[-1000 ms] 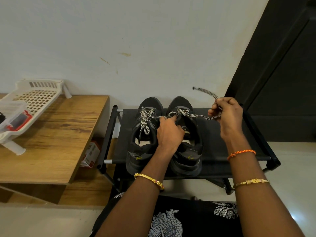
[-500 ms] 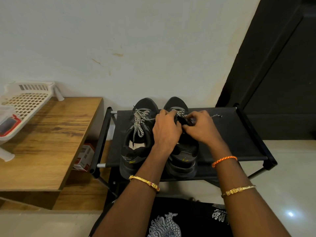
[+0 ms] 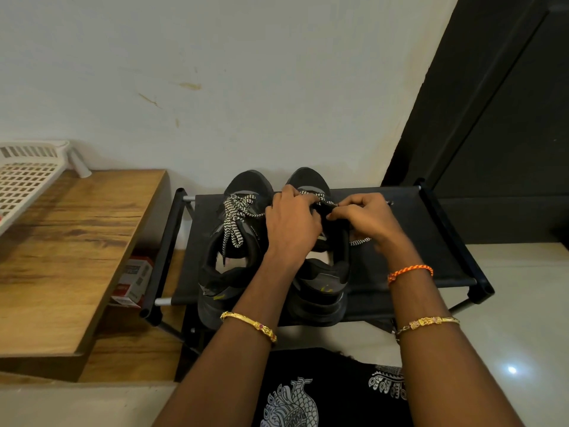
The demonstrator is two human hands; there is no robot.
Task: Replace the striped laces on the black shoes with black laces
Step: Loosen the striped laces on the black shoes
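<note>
While both black shoes stand side by side on the black shoe rack [image 3: 431,241], toes to the wall, the two hands work on the right shoe [image 3: 320,285]. Left hand [image 3: 292,229] lies over its tongue area w/ fingers curled down onto the upper part of the shoe; what exactly they grip I cannot tell. Right hand [image 3: 366,220] has thumb and fingers together, pinching at the lacing of the same shoe, approx. at the top eyelets. One end of its striped lace [image 3: 360,241] hangs out under the right wrist onto the rack. Left shoe [image 3: 228,266] is untouched, its own striped lace [image 3: 235,223] still tied in a bow. Wooden worktop [image 3: 70,248] w/ a white basket [image 3: 24,177] is at the left.
</note>
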